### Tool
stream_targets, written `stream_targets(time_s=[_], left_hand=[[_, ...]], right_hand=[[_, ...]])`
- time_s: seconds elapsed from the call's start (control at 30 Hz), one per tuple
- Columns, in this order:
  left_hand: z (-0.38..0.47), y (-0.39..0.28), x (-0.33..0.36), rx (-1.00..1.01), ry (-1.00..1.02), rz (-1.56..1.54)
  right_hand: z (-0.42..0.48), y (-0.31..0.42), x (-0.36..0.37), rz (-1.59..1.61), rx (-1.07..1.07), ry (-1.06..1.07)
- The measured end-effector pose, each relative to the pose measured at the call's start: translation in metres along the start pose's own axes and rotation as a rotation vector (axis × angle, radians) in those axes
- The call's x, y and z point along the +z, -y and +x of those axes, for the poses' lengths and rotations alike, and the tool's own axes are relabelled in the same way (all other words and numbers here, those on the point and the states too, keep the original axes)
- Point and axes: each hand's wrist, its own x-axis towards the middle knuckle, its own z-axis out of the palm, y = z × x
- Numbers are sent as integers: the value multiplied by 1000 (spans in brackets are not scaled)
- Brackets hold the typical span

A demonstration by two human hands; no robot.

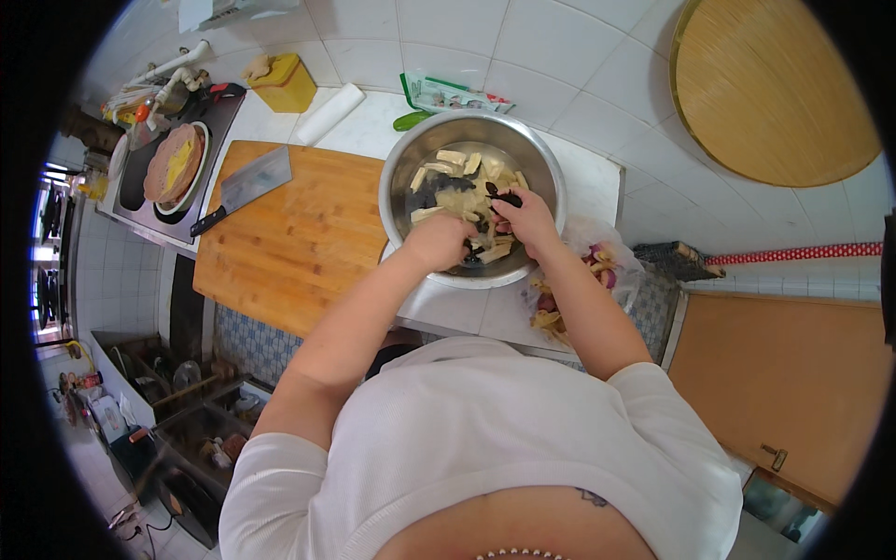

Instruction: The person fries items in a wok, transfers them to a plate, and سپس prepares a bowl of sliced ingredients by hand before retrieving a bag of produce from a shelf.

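A large stainless steel basin (392, 161) of water stands before me. Pale pieces that look like tofu skin sticks (453, 157) soak in it, among dark pieces of what looks like wood ear fungus (451, 183). Over the basin's right half, my right hand (526, 222) pinches a dark piece of wood ear fungus (505, 199) between thumb and fingers. My left hand (439, 241) reaches over the near left rim, its fingertips down among the soaking pieces. Whether those fingers grip anything is hidden.
Left of the basin lies a wooden cutting board (294, 231) bearing a cleaver (252, 183). Behind are a green cucumber (411, 121), a white roll (330, 114) and a yellow container (283, 82). A plastic bag of peelings (602, 266) sits by my right forearm. The sink (129, 189) holds a plate of food.
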Motion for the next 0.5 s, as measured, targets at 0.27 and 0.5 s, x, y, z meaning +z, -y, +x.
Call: stream_targets(time_s=[0.27, 0.5], left_hand=[[11, 2, 6, -291, -77, -492], [5, 6, 1, -391, -204, -1178]], right_hand=[[-4, -10, -7, 14, 43, 103], [-16, -4, -1, 16, -84, 367]])
